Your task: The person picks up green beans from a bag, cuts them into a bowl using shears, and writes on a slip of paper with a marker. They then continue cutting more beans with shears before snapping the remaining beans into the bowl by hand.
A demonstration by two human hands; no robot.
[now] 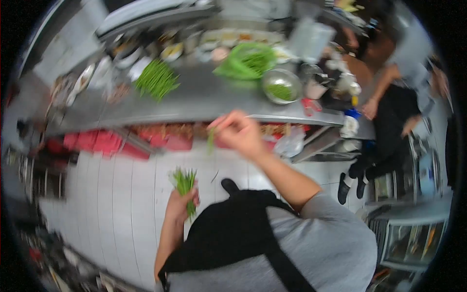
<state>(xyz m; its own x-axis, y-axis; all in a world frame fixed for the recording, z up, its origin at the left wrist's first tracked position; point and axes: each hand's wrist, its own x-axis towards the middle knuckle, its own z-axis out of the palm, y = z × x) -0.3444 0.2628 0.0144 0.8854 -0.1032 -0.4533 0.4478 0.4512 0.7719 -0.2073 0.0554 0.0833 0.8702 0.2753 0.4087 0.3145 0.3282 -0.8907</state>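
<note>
My left hand [184, 202] is wrapped round a bunch of green beans [184, 181], held low over the floor. In front of the counter edge, my right hand [238, 132] is raised with fingers pinched on a thin green piece [210, 141] that hangs down, blurred. On the steel counter [204, 90] lies a pile of long green beans [156, 80] at the left. A green plastic bag [238, 61] holding more beans sits farther right. Beside the bag stands a metal bowl [281, 86] with small green pieces inside.
Small containers [228, 38] line the counter's back. A red-handled tool [310, 105] lies near its right edge. Pink crates [97, 141] are under the counter. Another person [394, 107] in a dark apron stands at the right. White tiles [121, 194] cover the floor.
</note>
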